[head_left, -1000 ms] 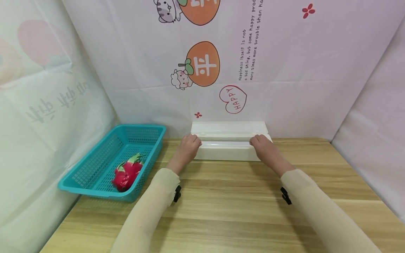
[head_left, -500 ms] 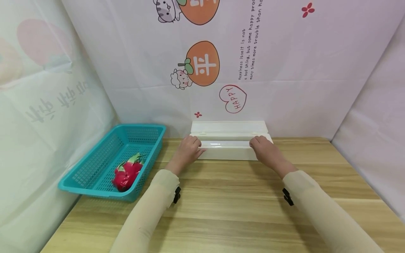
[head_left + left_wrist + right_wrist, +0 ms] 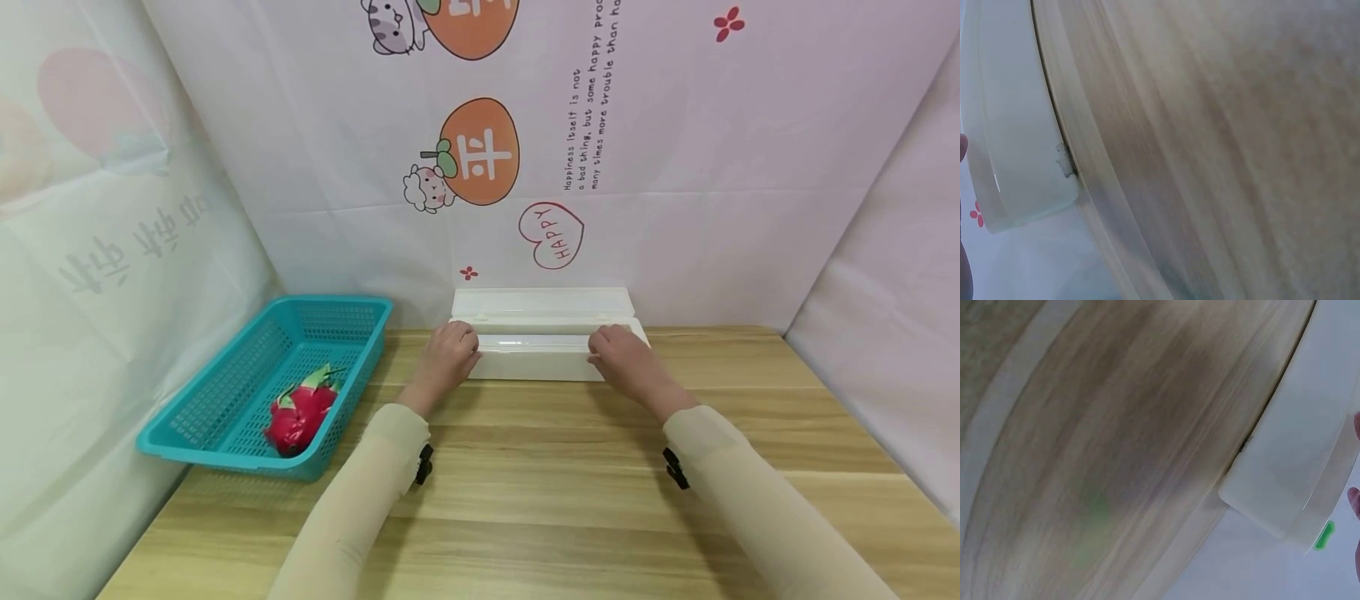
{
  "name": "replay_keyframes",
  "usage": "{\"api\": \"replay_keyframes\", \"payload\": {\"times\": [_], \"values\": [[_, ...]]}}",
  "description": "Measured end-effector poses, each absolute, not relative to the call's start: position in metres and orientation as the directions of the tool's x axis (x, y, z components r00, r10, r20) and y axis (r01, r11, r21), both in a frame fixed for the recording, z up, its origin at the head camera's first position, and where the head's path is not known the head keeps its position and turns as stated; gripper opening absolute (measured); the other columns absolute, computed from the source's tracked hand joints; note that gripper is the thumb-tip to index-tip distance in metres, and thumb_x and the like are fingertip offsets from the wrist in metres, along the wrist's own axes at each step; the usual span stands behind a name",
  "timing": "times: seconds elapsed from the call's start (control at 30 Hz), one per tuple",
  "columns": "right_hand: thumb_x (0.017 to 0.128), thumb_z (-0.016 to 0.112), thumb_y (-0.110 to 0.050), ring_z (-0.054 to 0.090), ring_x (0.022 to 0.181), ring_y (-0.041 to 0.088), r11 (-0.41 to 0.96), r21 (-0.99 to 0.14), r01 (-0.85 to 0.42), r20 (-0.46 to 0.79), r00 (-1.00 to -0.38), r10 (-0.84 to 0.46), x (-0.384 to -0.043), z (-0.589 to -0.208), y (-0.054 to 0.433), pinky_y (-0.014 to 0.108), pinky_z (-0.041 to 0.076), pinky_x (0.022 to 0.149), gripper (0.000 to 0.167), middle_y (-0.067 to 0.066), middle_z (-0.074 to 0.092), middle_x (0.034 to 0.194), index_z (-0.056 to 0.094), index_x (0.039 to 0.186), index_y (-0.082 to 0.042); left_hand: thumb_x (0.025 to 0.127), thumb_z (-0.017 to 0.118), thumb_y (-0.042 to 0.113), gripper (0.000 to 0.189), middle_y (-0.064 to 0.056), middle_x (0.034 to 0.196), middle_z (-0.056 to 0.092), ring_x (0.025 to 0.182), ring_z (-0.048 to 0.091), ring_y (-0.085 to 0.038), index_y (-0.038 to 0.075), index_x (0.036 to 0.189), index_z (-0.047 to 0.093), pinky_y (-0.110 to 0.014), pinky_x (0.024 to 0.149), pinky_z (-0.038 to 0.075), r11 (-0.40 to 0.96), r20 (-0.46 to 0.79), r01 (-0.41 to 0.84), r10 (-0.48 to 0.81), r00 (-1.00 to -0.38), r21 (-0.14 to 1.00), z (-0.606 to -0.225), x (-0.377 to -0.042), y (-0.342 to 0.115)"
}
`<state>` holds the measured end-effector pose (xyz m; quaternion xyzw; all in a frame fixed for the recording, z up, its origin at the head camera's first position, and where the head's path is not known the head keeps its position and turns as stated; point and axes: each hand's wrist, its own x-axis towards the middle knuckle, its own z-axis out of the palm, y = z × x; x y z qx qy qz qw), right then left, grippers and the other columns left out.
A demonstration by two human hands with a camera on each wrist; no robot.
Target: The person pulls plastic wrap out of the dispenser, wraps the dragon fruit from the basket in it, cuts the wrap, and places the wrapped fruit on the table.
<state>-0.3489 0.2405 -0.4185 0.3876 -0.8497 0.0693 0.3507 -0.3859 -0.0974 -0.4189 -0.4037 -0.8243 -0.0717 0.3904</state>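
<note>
A long white box [image 3: 536,367], which looks like a cling film dispenser, lies at the table's back edge with its lid [image 3: 543,300] raised. A glossy strip of film [image 3: 536,341] runs along its upper front. My left hand [image 3: 447,348] is at the box's left end, fingers curled, pinching the film at its edge. At the other end my right hand [image 3: 624,357] pinches it the same way, thumb below the fingers. The left wrist view holds the box's end [image 3: 1019,125] and a sliver of fingers [image 3: 962,147]. The right wrist view shows the box's other end [image 3: 1291,437] and fingertips [image 3: 1354,501].
A turquoise plastic basket [image 3: 225,459] stands on the left, with a red dragon fruit [image 3: 303,415] in it. The wooden table [image 3: 525,492] ends at a white printed cloth [image 3: 675,208] close behind the box. More cloth hangs on both sides.
The left thumb, stretched out to the right half a second ago, is drawn in against the fingers. The right hand has shifted slightly left, its thumb showing lower. The box stays in place.
</note>
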Motion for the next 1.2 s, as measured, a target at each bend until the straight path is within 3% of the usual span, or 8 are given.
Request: {"api": "replay_keyframes", "payload": {"times": [0.13, 0.33, 0.47, 0.6, 0.7, 1.0, 1.2], "values": [[0.076, 0.075, 0.008, 0.054, 0.069, 0.029, 0.696, 0.183, -0.694, 0.677, -0.425, -0.602, -0.3481, -0.4176, 0.2379, 0.038, 0.048, 0.061, 0.030, 0.012, 0.055, 0.078, 0.048, 0.081, -0.001, 0.079, 0.079, 0.004, 0.020, -0.008, 0.082, 0.063, 0.078, 0.061, -0.025, 0.003, 0.081, 0.059, -0.036, 0.072, 0.050, 0.640, 0.739, 0.745, 0.591, -0.323, -0.185, -0.4212, -0.3870, -0.0968], [0.079, 0.073, 0.008, 0.057, 0.066, 0.030, 0.722, 0.171, -0.670, 0.680, -0.450, -0.578, -0.3473, -0.4191, 0.2382, 0.038, 0.049, 0.057, 0.026, 0.014, 0.058, 0.076, 0.052, 0.092, 0.002, 0.083, 0.076, 0.006, 0.018, -0.007, 0.077, 0.065, 0.066, 0.061, -0.025, 0.003, 0.090, 0.060, -0.036, 0.063, 0.051, 0.654, 0.732, 0.737, 0.583, -0.351, -0.168, -0.4234, -0.3859, -0.0971], [0.080, 0.071, 0.008, 0.060, 0.069, 0.033, 0.736, 0.168, -0.656, 0.678, -0.466, -0.569, -0.3471, -0.4176, 0.2389, 0.042, 0.052, 0.061, 0.031, 0.018, 0.061, 0.080, 0.054, 0.106, 0.005, 0.086, 0.073, 0.008, 0.019, -0.009, 0.082, 0.068, 0.069, 0.064, -0.025, 0.002, 0.100, 0.062, -0.037, 0.066, 0.053, 0.671, 0.719, 0.725, 0.580, -0.384, -0.154, -0.4247, -0.3862, -0.0973], [0.082, 0.070, 0.007, 0.063, 0.077, 0.036, 0.744, 0.156, -0.650, 0.665, -0.488, -0.566, -0.3465, -0.4158, 0.2390, 0.045, 0.054, 0.069, 0.030, 0.020, 0.065, 0.086, 0.058, 0.109, 0.007, 0.087, 0.072, 0.009, 0.021, -0.011, 0.091, 0.071, 0.078, 0.067, -0.026, 0.001, 0.106, 0.065, -0.037, 0.074, 0.054, 0.672, 0.709, 0.725, 0.585, -0.394, -0.152, -0.4254, -0.3867, -0.0967], [0.082, 0.069, 0.008, 0.065, 0.085, 0.037, 0.753, 0.151, -0.641, 0.658, -0.503, -0.560, -0.3467, -0.4164, 0.2397, 0.046, 0.055, 0.075, 0.026, 0.021, 0.068, 0.094, 0.062, 0.107, 0.007, 0.088, 0.071, 0.007, 0.020, -0.012, 0.098, 0.072, 0.086, 0.069, -0.026, 0.002, 0.106, 0.068, -0.037, 0.079, 0.055, 0.665, 0.705, 0.732, 0.590, -0.394, -0.147, -0.4251, -0.3869, -0.0958], [0.080, 0.065, 0.014, 0.068, 0.088, 0.034, 0.786, 0.168, -0.595, 0.621, -0.555, -0.553, -0.3432, -0.4172, 0.2434, 0.043, 0.056, 0.076, 0.030, 0.019, 0.070, 0.099, 0.067, 0.108, 0.005, 0.087, 0.068, 0.000, 0.011, -0.010, 0.098, 0.072, 0.088, 0.069, -0.024, 0.003, 0.096, 0.073, -0.034, 0.078, 0.056, 0.662, 0.691, 0.727, 0.611, -0.386, -0.179, -0.4252, -0.3884, -0.0945], [0.077, 0.067, 0.016, 0.069, 0.085, 0.033, 0.778, 0.194, -0.597, 0.622, -0.538, -0.568, -0.3420, -0.4166, 0.2450, 0.042, 0.057, 0.071, 0.033, 0.019, 0.071, 0.099, 0.067, 0.108, 0.005, 0.086, 0.068, -0.001, 0.011, -0.011, 0.099, 0.072, 0.090, 0.069, -0.024, 0.003, 0.095, 0.073, -0.034, 0.079, 0.056, 0.663, 0.675, 0.720, 0.628, -0.388, -0.203, -0.4264, -0.3888, -0.0964]]}}
